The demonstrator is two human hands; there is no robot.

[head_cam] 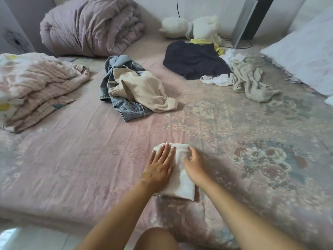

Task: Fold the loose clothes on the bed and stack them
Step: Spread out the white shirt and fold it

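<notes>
A white cloth (pixel 180 179), already folded into a small rectangle, lies on the bed (pixel 81 159) at about 6 o'clock, close to the near edge. The left hand (pixel 159 166) lies flat on its left half, fingers straight and slightly spread, pressing rather than gripping. The right hand (pixel 193 164) rests on the right side with fingers bent down onto the fabric; whether it pinches a fold cannot be told. The step looks like smoothing the finished fold. To do it well, keep the left palm as an anchor and sweep the right outward, so air and creases leave by the open edges and the layers do not skew. Square the corners before lifting, since this piece will likely start the stack. Unfolded still: jeans (pixel 124 105) under a beige top (pixel 144 89) at 12 o'clock, a dark garment (pixel 192 60) and pale rags (pixel 248 82) toward 1 to 2 o'clock.
</notes>
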